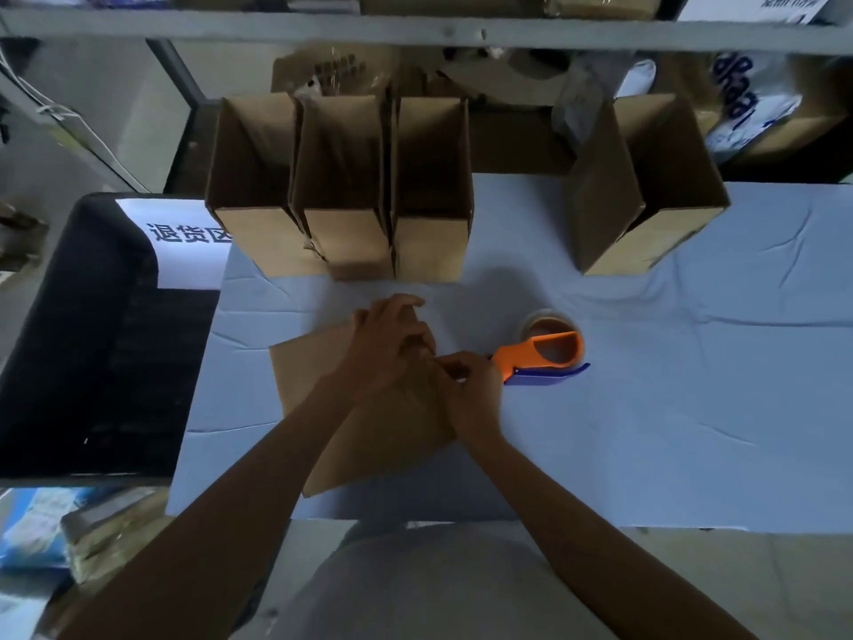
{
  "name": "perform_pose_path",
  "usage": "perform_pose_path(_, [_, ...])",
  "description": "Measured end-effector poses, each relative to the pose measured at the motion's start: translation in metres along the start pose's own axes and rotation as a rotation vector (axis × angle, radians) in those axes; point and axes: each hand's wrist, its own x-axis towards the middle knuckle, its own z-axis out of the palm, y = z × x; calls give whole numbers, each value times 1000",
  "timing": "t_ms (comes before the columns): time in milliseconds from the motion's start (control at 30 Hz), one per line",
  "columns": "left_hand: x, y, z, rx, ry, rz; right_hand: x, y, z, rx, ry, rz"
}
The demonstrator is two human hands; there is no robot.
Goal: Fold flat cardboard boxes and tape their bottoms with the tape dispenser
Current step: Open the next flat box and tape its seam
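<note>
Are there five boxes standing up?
No, four boxes stand on the table: three side by side, one apart on the right.

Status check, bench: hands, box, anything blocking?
Left hand and right hand grip flat cardboard box, unfolded. Tape dispenser lying beside right hand. Folded boxes behind, nothing blocking.

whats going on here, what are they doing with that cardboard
A person works at a table with both hands on a flat box. The left hand grips its far end and the right hand pinches its edge, apparently to open it up. The tape dispenser lies untouched just right of the hands. Four folded boxes stand at the back, three in a row and one apart on the right.
</note>
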Motion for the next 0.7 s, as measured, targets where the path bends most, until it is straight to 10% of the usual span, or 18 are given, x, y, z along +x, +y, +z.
perform_pose_path(700, [16, 20, 26, 40, 47, 83, -18, 34, -29, -95, 31, -9])
